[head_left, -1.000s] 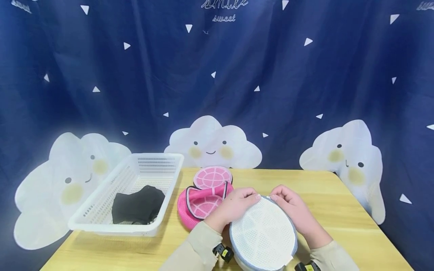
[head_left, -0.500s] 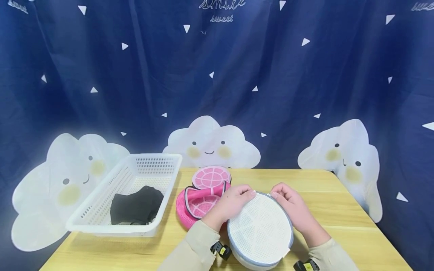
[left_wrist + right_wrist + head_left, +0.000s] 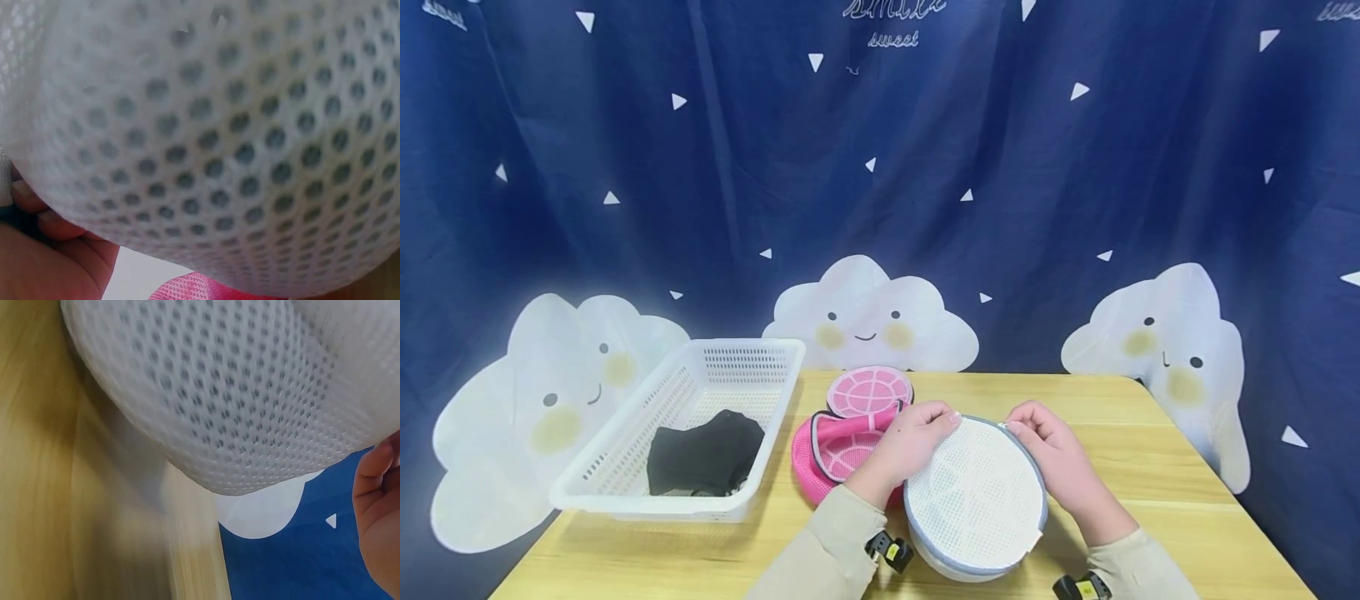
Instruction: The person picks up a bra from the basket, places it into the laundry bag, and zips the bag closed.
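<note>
A round white mesh laundry bag with blue-grey edging stands on the table in front of me. My left hand pinches its far rim on the left side. At the rim's far right, my right hand pinches a small pale piece that looks like the zipper pull. The bag's mesh wall fills most of the left wrist view, with left-hand fingers at the lower left. In the right wrist view the bag's wall bulges above the wood, and the right hand shows at the edge.
A pink mesh bag with an opened lid lies just left of the white bag, partly behind my left forearm. Farther left stands a white plastic basket holding a dark cloth item. The wooden table extends to the right.
The white bag's far rim has shifted slightly away from me with both hands. The hands have moved a little farther apart along the rim.
</note>
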Demonstrator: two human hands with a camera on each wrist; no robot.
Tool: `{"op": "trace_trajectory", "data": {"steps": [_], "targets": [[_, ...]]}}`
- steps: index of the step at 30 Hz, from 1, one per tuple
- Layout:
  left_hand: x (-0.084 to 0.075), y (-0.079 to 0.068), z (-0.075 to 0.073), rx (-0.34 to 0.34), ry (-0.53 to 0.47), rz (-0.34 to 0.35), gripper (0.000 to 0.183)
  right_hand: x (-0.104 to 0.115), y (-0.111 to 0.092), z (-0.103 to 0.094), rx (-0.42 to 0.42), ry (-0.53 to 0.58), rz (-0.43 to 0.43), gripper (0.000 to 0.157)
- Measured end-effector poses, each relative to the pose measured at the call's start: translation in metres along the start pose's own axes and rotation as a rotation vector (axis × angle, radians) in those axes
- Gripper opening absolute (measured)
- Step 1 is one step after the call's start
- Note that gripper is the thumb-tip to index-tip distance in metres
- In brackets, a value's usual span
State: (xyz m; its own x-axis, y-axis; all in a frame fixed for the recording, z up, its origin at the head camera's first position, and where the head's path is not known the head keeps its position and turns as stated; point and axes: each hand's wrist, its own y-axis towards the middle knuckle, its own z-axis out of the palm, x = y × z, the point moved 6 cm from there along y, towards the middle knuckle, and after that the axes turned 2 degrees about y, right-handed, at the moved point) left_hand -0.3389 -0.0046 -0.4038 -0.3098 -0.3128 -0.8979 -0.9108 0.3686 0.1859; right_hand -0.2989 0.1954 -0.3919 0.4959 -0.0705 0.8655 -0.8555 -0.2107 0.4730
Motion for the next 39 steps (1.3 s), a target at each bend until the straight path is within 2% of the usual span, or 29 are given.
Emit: {"op": "trace_trajectory", "data": {"steps": [7, 18, 24, 31, 35, 39], "targets": [[-0.001, 0.0, -0.001, -0.007, -0.004, -0.025, 0.018, 0.001, -0.001, -0.002, -0.008, 0.02, -0.01, 0.014], [-0.001, 0.001, -0.002, -0.012, 0.003, -0.005, 0.018, 0.001, -0.001, -0.003, -0.023, 0.025, 0.011, 0.016], [0.001, 0.0, -0.008, -0.038, 0.007, -0.055, 0.018, 0.003, 0.0, -0.006, -0.052, 0.005, -0.007, 0.016], [0.003, -0.001, -0.012, -0.038, -0.025, -0.111, 0.018, 0.003, 0.0, -0.008, -0.074, -0.013, -0.009, 0.017], [0.006, 0.0, -0.015, -0.068, -0.051, -0.138, 0.019, 0.001, 0.001, -0.01, -0.089, 0.014, -0.012, 0.017], [0.005, 0.0, -0.019, -0.112, -0.072, -0.13, 0.022, 0.0, 0.001, -0.013, -0.111, 0.037, -0.014, 0.017]]}}
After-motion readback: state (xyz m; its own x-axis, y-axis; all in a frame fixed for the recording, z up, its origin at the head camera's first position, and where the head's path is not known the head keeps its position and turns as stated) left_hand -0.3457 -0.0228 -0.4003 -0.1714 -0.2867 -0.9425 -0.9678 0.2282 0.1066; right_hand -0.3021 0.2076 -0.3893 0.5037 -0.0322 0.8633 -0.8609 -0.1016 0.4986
